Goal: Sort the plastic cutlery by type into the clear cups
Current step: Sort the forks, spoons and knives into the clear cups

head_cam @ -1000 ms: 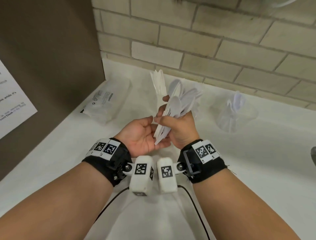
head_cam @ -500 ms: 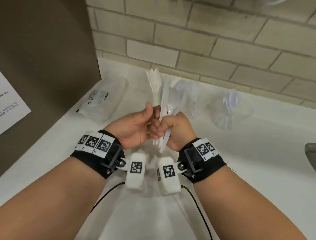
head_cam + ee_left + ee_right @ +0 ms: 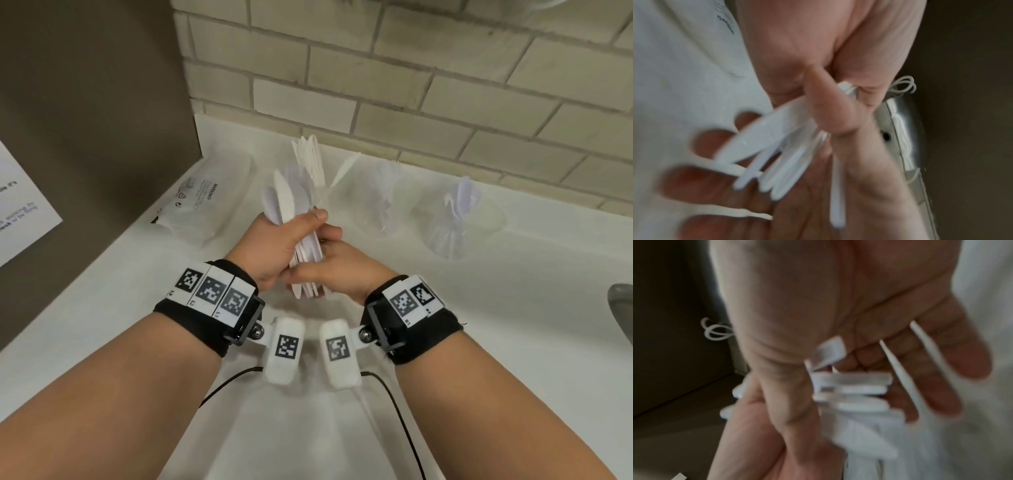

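Against the brick wall (image 3: 411, 85) | white surface (image 3: 513, 325), three clear cups (image 3: 459, 222) | before the cups, left hand (image 3: 274, 243) fingers curled round cutlery bundle (image 3: 294, 202) | right hand (image 3: 342, 270) fingers pinching handles | advice: isolate one type before pulling, grip firm.

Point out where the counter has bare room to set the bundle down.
Bare counter lies right of the right hand, in front of the cups, and another patch near the left forearm. It is crowded behind the hands: bag, cups, wall.
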`<state>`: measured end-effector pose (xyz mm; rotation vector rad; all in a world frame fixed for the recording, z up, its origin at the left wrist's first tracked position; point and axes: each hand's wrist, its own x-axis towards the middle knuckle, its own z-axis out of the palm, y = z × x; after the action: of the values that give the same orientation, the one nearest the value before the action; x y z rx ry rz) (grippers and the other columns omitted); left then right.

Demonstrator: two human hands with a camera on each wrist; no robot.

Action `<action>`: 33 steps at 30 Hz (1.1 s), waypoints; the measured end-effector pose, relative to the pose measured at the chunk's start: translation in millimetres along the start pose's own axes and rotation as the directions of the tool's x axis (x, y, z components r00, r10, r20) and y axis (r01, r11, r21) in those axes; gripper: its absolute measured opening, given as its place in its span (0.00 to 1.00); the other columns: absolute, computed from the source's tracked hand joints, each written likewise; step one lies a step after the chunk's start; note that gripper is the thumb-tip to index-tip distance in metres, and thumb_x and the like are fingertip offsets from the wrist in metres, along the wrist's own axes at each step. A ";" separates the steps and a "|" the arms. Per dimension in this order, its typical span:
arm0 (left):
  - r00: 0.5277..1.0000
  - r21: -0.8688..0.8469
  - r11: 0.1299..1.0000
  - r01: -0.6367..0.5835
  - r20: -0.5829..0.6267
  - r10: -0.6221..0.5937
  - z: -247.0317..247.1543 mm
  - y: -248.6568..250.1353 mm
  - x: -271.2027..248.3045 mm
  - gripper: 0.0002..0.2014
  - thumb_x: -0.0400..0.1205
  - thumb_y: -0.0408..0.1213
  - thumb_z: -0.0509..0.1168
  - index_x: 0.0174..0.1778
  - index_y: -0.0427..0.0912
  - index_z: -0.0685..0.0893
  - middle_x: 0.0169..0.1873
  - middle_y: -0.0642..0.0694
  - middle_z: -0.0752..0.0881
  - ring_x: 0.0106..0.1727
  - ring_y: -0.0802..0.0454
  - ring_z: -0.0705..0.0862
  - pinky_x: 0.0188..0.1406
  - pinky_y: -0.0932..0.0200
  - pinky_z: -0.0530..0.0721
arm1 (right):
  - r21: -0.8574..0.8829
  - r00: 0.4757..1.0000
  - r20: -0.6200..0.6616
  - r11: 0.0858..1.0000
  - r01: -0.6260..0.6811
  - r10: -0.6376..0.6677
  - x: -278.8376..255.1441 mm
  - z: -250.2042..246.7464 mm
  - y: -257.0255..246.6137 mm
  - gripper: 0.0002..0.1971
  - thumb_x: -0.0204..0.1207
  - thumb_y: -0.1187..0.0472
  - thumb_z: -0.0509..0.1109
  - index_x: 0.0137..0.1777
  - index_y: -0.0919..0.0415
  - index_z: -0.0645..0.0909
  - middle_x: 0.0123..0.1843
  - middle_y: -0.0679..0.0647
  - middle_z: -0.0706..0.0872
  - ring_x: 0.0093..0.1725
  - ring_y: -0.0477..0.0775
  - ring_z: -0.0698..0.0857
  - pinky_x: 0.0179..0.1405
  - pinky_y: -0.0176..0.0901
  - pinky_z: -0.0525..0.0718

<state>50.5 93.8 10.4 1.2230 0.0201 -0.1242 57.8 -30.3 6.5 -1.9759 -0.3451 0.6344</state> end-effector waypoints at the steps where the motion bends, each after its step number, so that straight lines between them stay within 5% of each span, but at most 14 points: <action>1: 0.998 -0.084 0.996 -0.002 -0.056 -0.003 -1.2 0.5 1.4 0.06 0.80 0.33 0.67 0.38 0.38 0.83 0.29 0.40 0.88 0.44 0.39 0.90 0.49 0.43 0.87 | -0.152 0.999 -0.039 0.988 -0.031 0.026 -1.4 -7.2 -1.1 0.17 0.67 0.51 0.80 0.53 0.58 0.85 0.46 0.51 0.89 0.46 0.49 0.87 0.47 0.42 0.83; 3: 0.989 -0.188 0.982 0.003 -0.145 -0.031 -8.7 1.3 5.4 0.07 0.80 0.32 0.67 0.36 0.39 0.82 0.23 0.45 0.81 0.32 0.46 0.87 0.42 0.49 0.87 | -0.233 0.973 -0.231 0.971 -0.053 -0.002 -4.3 -20.5 -6.3 0.24 0.63 0.41 0.80 0.55 0.52 0.83 0.50 0.45 0.86 0.48 0.43 0.85 0.46 0.36 0.79; 7: 0.983 -0.215 0.968 0.127 -0.106 -0.153 -18.3 -6.6 7.5 0.05 0.81 0.32 0.67 0.38 0.41 0.81 0.25 0.47 0.76 0.27 0.51 0.80 0.37 0.51 0.86 | -0.119 0.826 -0.518 0.975 0.187 -0.222 -6.4 -26.0 -23.3 0.09 0.71 0.52 0.77 0.44 0.52 0.81 0.40 0.46 0.82 0.38 0.42 0.80 0.41 0.33 0.79; 11: 0.979 -0.204 0.960 0.191 -0.026 -0.200 -13.2 -12.7 3.0 0.05 0.80 0.27 0.65 0.51 0.34 0.80 0.29 0.44 0.79 0.28 0.52 0.83 0.36 0.53 0.87 | -0.153 0.846 -0.432 0.950 0.274 -0.313 -2.7 -14.9 -36.3 0.03 0.77 0.65 0.71 0.47 0.57 0.85 0.37 0.46 0.85 0.38 0.42 0.83 0.43 0.34 0.84; 17: 0.984 -0.022 0.985 0.171 -0.037 -0.172 -6.9 -16.8 -3.4 0.08 0.78 0.22 0.65 0.41 0.40 0.83 0.22 0.47 0.77 0.21 0.56 0.77 0.23 0.61 0.80 | -0.188 0.891 -0.396 0.970 0.157 -0.221 5.3 -8.5 -30.6 0.10 0.71 0.55 0.78 0.47 0.60 0.87 0.39 0.48 0.88 0.42 0.48 0.88 0.48 0.41 0.87; 23: 0.984 -0.047 0.983 0.177 0.042 -0.175 -5.9 -16.4 -5.4 0.07 0.78 0.25 0.67 0.43 0.43 0.85 0.25 0.47 0.81 0.23 0.54 0.80 0.26 0.61 0.82 | -0.232 0.866 -0.441 0.962 0.142 -0.234 4.2 -13.0 -27.8 0.01 0.76 0.61 0.73 0.46 0.56 0.85 0.44 0.47 0.87 0.44 0.44 0.84 0.47 0.34 0.81; 27: 0.978 -0.056 0.978 0.199 0.075 -0.195 -5.7 -17.9 -4.8 0.05 0.71 0.33 0.73 0.40 0.41 0.84 0.25 0.47 0.82 0.24 0.53 0.82 0.26 0.60 0.83 | -0.222 0.836 -0.482 0.960 0.173 -0.262 5.3 -17.3 -25.9 0.08 0.72 0.69 0.74 0.47 0.57 0.83 0.39 0.42 0.81 0.33 0.32 0.78 0.32 0.20 0.75; 33: 0.974 -0.135 0.969 0.207 0.125 -0.191 -4.0 -19.3 -6.3 0.05 0.81 0.32 0.64 0.43 0.35 0.83 0.30 0.45 0.87 0.29 0.51 0.86 0.31 0.56 0.87 | -0.201 0.810 -0.535 0.967 0.155 -0.240 5.2 -21.5 -25.8 0.12 0.71 0.74 0.64 0.42 0.55 0.81 0.36 0.46 0.80 0.32 0.51 0.85 0.25 0.31 0.81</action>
<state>42.4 91.6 -8.6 1.0627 0.0549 -0.3606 75.0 -31.5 35.7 -2.1270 -0.2329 -0.1235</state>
